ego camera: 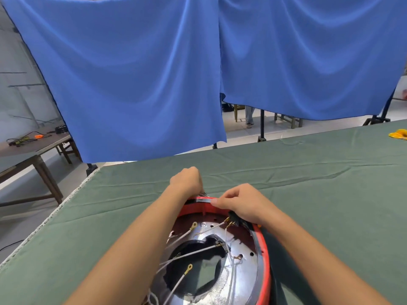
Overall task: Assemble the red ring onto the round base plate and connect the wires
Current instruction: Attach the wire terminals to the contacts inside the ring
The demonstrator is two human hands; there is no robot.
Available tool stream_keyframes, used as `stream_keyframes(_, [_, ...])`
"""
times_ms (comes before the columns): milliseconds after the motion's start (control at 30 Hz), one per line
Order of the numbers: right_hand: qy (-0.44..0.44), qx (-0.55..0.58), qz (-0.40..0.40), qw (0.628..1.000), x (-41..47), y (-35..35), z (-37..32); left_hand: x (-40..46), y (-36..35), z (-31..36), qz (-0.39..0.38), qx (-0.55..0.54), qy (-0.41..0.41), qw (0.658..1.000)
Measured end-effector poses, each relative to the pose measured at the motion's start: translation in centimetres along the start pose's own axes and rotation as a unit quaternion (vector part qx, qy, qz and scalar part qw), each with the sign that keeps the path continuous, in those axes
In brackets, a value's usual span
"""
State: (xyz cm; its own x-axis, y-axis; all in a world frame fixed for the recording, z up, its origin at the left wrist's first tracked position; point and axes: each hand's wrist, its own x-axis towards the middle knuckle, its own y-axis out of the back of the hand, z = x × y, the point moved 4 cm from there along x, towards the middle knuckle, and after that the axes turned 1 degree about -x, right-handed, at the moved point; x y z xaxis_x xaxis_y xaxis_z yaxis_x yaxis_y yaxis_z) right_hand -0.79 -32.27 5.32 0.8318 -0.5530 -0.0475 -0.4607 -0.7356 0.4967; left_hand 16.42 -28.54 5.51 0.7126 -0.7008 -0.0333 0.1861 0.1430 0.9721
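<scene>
While the red ring (265,260) is sitting around the shiny round base plate (244,271), loose white wires (185,235) are crossing its opening. Left hand (187,179) is closing at the ring's far rim, its grip's contents hidden; right hand (240,202) is pinching that rim.

I see wide free room on the green table cloth (308,183) to the right and beyond both hands — only a yellow object (399,134) lies at the far right edge. Near me the way is crowded: loose wires (193,253) cross the hole of the round base plate (242,271), and the red ring (265,260) walls its rim. The blue curtain (154,73) closes the far side.
</scene>
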Motion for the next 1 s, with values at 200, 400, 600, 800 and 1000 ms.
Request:
stream_keyframes(200, [-0.005,0.002,0.011,1.0,0.5,0.0,0.5,2.3,-0.8,0.5,-0.006,0.044,0.005,0.999])
stream_keyframes(400, [-0.007,-0.008,0.02,1.0,0.9,-0.1,1.0,2.3,-0.8,1.2,0.01,0.102,-0.051,0.993])
stream_keyframes(600, [0.0,-0.013,0.036,0.999,1.4,-0.1,1.4,1.0,-0.1,2.4,0.037,0.1,-0.131,0.986])
stream_keyframes(800, [0.008,-0.034,0.056,0.998,1.6,-0.1,1.3,-3.8,4.3,2.4,0.204,-0.081,-0.149,0.964])
stream_keyframes(1000, [0.009,-0.001,0.142,0.99,0.6,0.5,1.0,-12.2,5.5,1.5,0.256,-0.226,-0.212,0.915])
